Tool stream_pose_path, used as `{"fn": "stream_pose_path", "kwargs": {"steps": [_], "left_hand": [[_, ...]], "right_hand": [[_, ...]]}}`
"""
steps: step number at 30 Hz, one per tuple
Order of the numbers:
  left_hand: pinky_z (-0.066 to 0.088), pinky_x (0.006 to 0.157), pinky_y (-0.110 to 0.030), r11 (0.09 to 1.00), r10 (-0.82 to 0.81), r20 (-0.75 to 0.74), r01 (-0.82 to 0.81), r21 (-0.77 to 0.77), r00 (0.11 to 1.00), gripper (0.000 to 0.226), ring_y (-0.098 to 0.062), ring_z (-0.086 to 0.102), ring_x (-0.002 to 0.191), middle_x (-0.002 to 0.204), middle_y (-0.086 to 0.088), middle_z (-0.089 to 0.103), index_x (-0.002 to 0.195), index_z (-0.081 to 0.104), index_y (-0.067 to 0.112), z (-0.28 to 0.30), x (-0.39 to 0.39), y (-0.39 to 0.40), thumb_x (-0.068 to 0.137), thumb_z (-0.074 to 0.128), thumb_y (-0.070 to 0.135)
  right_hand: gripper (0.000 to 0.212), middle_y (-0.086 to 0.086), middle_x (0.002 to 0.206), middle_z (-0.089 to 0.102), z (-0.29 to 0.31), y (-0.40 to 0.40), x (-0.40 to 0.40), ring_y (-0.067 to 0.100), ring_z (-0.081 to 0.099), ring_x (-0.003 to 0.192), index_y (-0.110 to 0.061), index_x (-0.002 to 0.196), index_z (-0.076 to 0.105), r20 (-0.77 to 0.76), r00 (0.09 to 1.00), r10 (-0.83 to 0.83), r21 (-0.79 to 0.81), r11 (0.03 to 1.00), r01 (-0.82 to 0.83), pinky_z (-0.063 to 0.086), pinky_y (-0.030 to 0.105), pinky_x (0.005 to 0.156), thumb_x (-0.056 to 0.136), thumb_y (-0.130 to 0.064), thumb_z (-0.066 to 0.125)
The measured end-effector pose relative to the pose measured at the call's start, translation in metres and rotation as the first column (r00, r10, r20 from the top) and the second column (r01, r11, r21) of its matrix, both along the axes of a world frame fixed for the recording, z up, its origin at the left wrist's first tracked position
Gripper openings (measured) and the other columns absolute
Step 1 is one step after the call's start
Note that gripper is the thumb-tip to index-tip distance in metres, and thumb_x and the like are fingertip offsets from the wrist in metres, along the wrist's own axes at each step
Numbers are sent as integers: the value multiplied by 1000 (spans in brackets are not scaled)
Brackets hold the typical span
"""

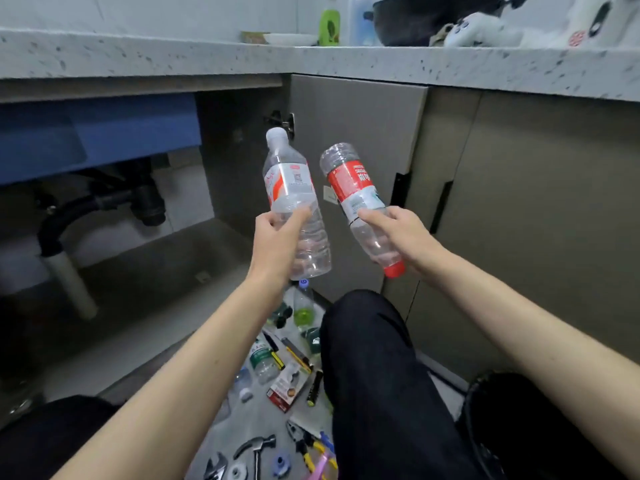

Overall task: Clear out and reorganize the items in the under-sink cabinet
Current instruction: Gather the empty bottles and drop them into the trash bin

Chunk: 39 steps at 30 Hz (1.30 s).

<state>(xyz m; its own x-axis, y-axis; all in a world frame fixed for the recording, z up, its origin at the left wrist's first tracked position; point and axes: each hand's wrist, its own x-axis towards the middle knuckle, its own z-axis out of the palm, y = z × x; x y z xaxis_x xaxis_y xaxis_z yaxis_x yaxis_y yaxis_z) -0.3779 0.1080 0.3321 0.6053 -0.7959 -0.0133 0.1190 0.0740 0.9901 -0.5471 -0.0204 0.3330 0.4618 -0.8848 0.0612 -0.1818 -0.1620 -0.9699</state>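
My left hand (pixel 275 240) grips a clear plastic bottle with a white cap and a red-and-white label (pixel 294 199), held upright in front of the open under-sink cabinet (pixel 145 268). My right hand (pixel 401 233) grips a second clear bottle with a red label (pixel 356 199), turned upside down so its red cap points toward me. Both bottles hang in the air just right of the cabinet opening, near the open door (pixel 356 133). The cabinet floor is bare; the black drain pipe (pixel 104 206) runs under the blue sink basin (pixel 97 129).
Between my knees the floor holds several items: small bottles (pixel 265 358), a green-based bottle (pixel 303 306), a red-and-white box (pixel 287 389), a hammer (pixel 256 448), pliers (pixel 308 445), a wrench (pixel 214 467). A black bin (pixel 485 427) stands at right. The countertop edge (pixel 311 60) overhangs above.
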Motion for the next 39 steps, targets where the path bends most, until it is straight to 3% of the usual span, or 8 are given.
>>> {"fn": "stream_pose_path", "kwargs": {"steps": [2, 7, 13, 21, 26, 30, 35, 39], "left_hand": [[62, 69, -44, 997, -82, 6, 82, 8, 997, 54, -22, 74, 88, 109, -3, 66, 111, 50, 24, 2, -31, 0, 71, 75, 50], [52, 57, -19, 941, -337, 81, 335, 48, 938, 68, 2, 70, 78, 103, 9, 69, 111, 51, 25, -19, -117, 0, 57, 79, 55], [58, 61, -31, 665, -718, 59, 660, 350, 693, 56, -11, 67, 72, 91, 4, 71, 105, 63, 21, -79, -229, -25, 62, 80, 52], [52, 98, -42, 483, -785, -15, 626, 612, 620, 83, -24, 62, 113, 121, -3, 59, 136, 40, 8, -182, -342, -53, 72, 76, 45], [49, 102, -38, 375, -822, -45, 598, 708, 568, 60, -23, 64, 113, 125, -6, 66, 132, 57, 12, -228, -341, -50, 81, 69, 42], [46, 93, -32, 470, -808, 149, 469, 748, 570, 42, -32, 57, 120, 129, -12, 60, 121, 57, 10, -232, -326, -54, 90, 57, 39], [58, 86, -45, 643, -721, 284, 459, 613, 632, 18, -32, 69, 98, 98, -10, 75, 90, 71, 16, -178, -291, -69, 85, 56, 25], [56, 85, -38, 764, -627, 559, 289, 577, 543, 24, -30, 67, 88, 83, -1, 73, 77, 70, 22, -107, -218, -78, 80, 53, 39]], "right_hand": [[46, -1, 80, 71, -7, 12, -44, 13, 66, 62, -11, 101, 65, 28, 996, -81, 2, 997, 81, 53, 29, 55, 78, -50, 76], [40, -4, 94, 75, -45, 44, -160, 8, 72, 77, -16, 110, 66, 26, 964, -265, 14, 964, 265, 54, 20, 60, 80, -39, 79], [60, 3, 107, 74, -137, 86, -275, 15, 73, 92, -25, 115, 60, -77, 829, -553, 158, 815, 558, 56, 39, 85, 63, -46, 83], [63, -10, 102, 74, -225, 105, -337, 6, 71, 92, -31, 107, 59, -270, 738, -618, 280, 683, 675, 56, 34, 87, 54, -53, 84], [39, -7, 107, 76, -256, 98, -340, 10, 71, 97, -18, 113, 69, -308, 760, -572, 339, 680, 650, 54, 34, 92, 76, -26, 74], [44, -6, 125, 61, -251, 90, -337, 13, 56, 123, -15, 133, 61, -302, 695, -653, 202, 669, 716, 38, 25, 100, 90, -12, 63], [26, -8, 104, 73, -205, 69, -315, 6, 67, 99, -26, 102, 71, -148, 728, -669, 157, 711, 685, 50, 27, 90, 90, -5, 60], [20, -1, 84, 77, -154, 35, -258, 6, 67, 72, -21, 90, 73, -129, 858, -497, 125, 850, 511, 48, 15, 64, 90, -5, 60]]}}
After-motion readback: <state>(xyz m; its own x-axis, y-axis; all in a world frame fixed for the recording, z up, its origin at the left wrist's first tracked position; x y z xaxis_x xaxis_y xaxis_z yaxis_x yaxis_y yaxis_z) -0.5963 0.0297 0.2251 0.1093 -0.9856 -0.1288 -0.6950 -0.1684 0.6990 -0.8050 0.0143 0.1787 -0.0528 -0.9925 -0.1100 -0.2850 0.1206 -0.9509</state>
